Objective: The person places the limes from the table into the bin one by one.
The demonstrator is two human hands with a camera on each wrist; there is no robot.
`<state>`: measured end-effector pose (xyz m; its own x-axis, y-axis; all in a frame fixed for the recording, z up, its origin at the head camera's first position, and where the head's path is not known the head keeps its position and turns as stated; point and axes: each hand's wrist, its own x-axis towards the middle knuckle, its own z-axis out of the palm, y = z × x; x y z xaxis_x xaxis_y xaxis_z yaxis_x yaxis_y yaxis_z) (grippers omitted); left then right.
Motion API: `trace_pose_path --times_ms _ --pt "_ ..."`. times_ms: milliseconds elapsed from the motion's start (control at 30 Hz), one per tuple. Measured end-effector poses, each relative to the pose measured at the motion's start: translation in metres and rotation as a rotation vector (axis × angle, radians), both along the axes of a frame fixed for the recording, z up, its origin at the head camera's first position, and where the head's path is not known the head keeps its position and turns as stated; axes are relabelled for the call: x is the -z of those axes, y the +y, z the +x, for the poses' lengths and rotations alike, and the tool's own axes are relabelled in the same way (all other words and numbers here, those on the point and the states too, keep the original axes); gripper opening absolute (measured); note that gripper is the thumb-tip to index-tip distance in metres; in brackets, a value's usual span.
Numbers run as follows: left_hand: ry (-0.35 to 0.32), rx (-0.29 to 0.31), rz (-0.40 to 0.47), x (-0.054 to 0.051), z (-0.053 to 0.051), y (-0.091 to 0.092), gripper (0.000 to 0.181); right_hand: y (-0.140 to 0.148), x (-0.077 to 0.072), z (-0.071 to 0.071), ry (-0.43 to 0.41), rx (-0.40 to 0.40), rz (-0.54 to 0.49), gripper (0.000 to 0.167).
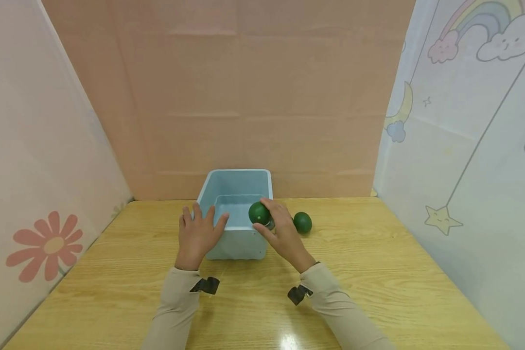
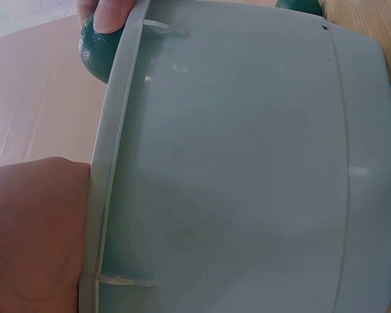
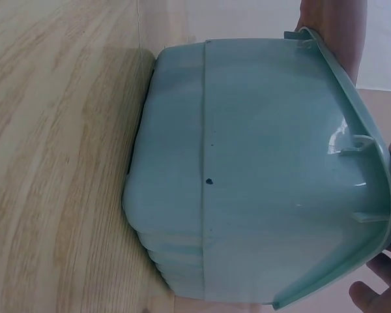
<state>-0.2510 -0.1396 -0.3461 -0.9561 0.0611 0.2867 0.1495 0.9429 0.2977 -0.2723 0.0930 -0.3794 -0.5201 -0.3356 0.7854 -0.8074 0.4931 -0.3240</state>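
Note:
A round dark green fruit with glossy, slightly bumpy skin is held between the thumb and fingers of my right hand. In the head view it appears over the front right corner of a light blue plastic bin. My left hand rests at the bin's front left rim, its fingers spread and holding nothing. In the left wrist view, the held fruit shows beyond the bin's rim, with a fingertip on it. A second dark green fruit lies on the table right of the bin.
The wooden table reaches back to a brown covered wall. Patterned side panels stand left and right. The visible part of the bin's floor shows no fruit.

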Motion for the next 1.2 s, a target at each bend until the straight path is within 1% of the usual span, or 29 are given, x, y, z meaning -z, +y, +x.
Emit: trace_pose_path --times_ms 133,400,700,967,1200 --pt "-0.006 -0.001 0.002 -0.0001 -0.0001 0.0001 0.063 -0.0002 0.0011 0.0001 -0.016 0.006 -0.005 0.064" --pt "-0.001 0.002 0.004 0.0005 0.0006 0.0004 0.063 0.0001 0.0037 0.0009 -0.014 0.057 -0.018 0.059" --pt "-0.001 -0.001 0.018 -0.0002 0.0004 0.0011 0.063 0.0011 0.0034 0.0015 -0.016 0.067 -0.049 0.057" --pt "-0.025 0.003 0.022 -0.0007 0.0010 0.0003 0.063 0.0042 0.0026 -0.0007 0.013 0.078 -0.059 0.053" --pt "-0.040 0.002 0.021 -0.0011 0.0005 0.0003 0.064 0.0075 0.0019 -0.0020 0.033 0.104 -0.061 0.051"
